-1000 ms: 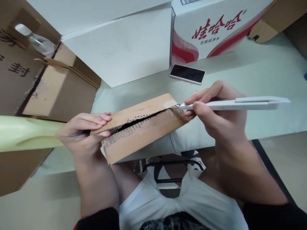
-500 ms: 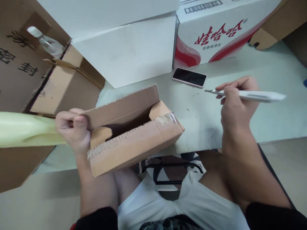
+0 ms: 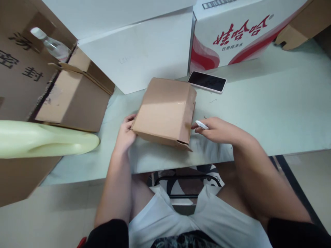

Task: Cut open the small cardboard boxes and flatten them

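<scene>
A small brown cardboard box (image 3: 162, 110) rests on the table with a broad plain face up and its torn-edged side turned to the right. My left hand (image 3: 127, 131) grips the box at its near left corner; some of the fingers are hidden behind it. Close to the right side of the box, my right hand (image 3: 213, 130) is closed around a white utility knife (image 3: 202, 125). Only part of the knife's handle shows, and its blade is out of sight. Whether the right fingertips touch the box I cannot tell.
Behind the box lies a phone (image 3: 207, 82) on the pale green table (image 3: 279, 113). A white carton (image 3: 144, 55) and a red-lettered carton (image 3: 232, 41) stand at the back. To the left are an open brown box (image 3: 74, 100), a plastic bottle (image 3: 55, 48) and a pale yellow object (image 3: 49, 139).
The cardboard box has been turned over, its opening now away from view, and set farther back on the table. My left hand moved right with it; my right hand brought the knife left.
</scene>
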`<state>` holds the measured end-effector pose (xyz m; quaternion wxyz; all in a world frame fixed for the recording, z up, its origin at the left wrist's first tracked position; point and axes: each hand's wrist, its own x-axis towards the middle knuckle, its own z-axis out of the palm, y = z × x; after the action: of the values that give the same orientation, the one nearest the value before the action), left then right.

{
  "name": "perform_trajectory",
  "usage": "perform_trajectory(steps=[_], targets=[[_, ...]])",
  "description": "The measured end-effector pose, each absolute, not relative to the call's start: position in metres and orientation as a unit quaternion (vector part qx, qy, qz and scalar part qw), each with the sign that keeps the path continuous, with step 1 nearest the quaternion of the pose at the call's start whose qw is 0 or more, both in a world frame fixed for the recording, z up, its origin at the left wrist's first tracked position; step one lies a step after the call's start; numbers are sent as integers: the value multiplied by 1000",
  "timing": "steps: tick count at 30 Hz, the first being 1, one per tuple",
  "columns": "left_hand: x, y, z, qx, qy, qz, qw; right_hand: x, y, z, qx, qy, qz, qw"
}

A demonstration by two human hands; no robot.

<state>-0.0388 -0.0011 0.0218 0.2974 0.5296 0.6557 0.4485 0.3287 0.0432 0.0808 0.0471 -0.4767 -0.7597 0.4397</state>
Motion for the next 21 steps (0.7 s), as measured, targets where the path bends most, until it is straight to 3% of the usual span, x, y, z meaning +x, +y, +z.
perform_trajectory(steps=[2, 6, 8, 13, 21], targets=[[-33, -1, 18, 524, 627, 479, 320, 324, 40, 83, -450, -762, 453, 104], [-23, -1, 22, 448, 589, 577, 345, 320, 36, 85, -438, -704, 466, 308], [-21, 0, 25, 452, 554, 593, 370, 319, 36, 84, -433, -686, 469, 351], [-19, -2, 26, 570, 492, 551, 359, 316, 35, 83, -417, -692, 469, 355], [-16, -7, 47, 554, 598, 515, 265, 313, 33, 85, -499, -662, 462, 315]])
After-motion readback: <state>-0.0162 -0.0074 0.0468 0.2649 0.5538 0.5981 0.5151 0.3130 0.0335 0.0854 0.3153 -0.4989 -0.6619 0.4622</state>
